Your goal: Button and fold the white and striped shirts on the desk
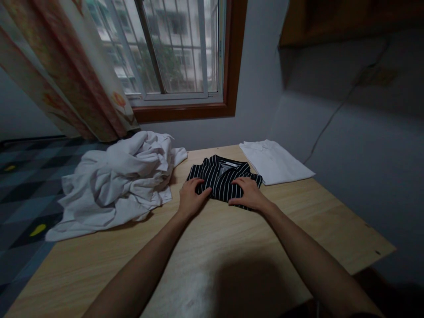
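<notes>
A folded black shirt with white stripes (220, 181) lies on the wooden table, its collar at the far side and a pale label inside the neck. On its left near part rests my left hand (192, 198), thumb and fingers apart. My right hand (248, 193) lies over the right near part, fingers curved and thumb spread away from them. Both hands touch the cloth from above, and striped fabric shows in the gap between each thumb and its fingers. Some fingertips are hard to make out in the dim light.
A loose heap of white cloth (122, 176) hangs over the table's left edge. Behind the striped shirt to the right, a folded white garment (273, 161) lies flat near the wall. The wooden table (185, 265) stands below a barred window (175, 48) with a flowered curtain (66, 66).
</notes>
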The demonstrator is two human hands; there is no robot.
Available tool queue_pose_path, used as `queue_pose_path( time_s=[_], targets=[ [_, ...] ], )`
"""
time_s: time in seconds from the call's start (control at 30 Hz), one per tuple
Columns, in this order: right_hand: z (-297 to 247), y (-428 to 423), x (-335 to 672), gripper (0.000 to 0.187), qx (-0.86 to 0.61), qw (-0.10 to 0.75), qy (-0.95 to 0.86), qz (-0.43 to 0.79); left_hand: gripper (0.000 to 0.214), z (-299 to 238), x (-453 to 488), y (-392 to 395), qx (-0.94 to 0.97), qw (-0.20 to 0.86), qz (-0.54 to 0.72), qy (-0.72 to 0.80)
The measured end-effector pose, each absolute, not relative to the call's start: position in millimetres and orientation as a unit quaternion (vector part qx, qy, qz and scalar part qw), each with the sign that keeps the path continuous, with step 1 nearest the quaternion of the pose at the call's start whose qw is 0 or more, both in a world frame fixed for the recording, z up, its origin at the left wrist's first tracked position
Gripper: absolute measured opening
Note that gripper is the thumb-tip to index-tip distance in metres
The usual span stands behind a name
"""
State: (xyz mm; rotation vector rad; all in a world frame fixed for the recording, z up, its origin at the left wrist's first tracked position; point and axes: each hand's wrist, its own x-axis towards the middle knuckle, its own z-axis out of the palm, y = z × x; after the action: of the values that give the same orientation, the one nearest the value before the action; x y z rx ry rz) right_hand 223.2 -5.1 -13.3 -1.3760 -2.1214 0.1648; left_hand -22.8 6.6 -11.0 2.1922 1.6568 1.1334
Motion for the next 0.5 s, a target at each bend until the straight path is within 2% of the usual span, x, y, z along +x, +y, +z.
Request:
queue_pose_path(
  time_s=[0.03,0.07,0.17,0.3,0.4,0.43,0.5],
  targets=[
    [-14,-3,227,0.054,-0.499,0.281,-0.816,0.074,0.039,-12,-25,8,0.757,0.079,0.343,0.550],
    [-15,-2,230,0.048,-0.490,0.276,-0.822,0.086,0.040,-13,-27,9,0.776,0.072,0.314,0.543],
    [-14,4,237,0.018,-0.513,0.321,-0.788,0.116,0.024,-10,-31,9,0.788,0.056,0.301,0.535],
    [2,10,243,0.026,-0.547,0.446,-0.687,0.175,0.026,3,-38,9,0.736,0.044,0.397,0.546],
    [23,8,242,0.034,-0.509,0.504,-0.633,0.292,0.021,7,-40,6,0.758,0.073,0.422,0.492],
    [30,6,240,0.034,-0.487,0.507,-0.624,0.341,0.027,6,-39,5,0.769,0.087,0.426,0.469],
    [41,4,235,0.033,-0.441,0.496,-0.621,0.417,0.060,1,-34,3,0.776,0.115,0.436,0.441]
  ],
)
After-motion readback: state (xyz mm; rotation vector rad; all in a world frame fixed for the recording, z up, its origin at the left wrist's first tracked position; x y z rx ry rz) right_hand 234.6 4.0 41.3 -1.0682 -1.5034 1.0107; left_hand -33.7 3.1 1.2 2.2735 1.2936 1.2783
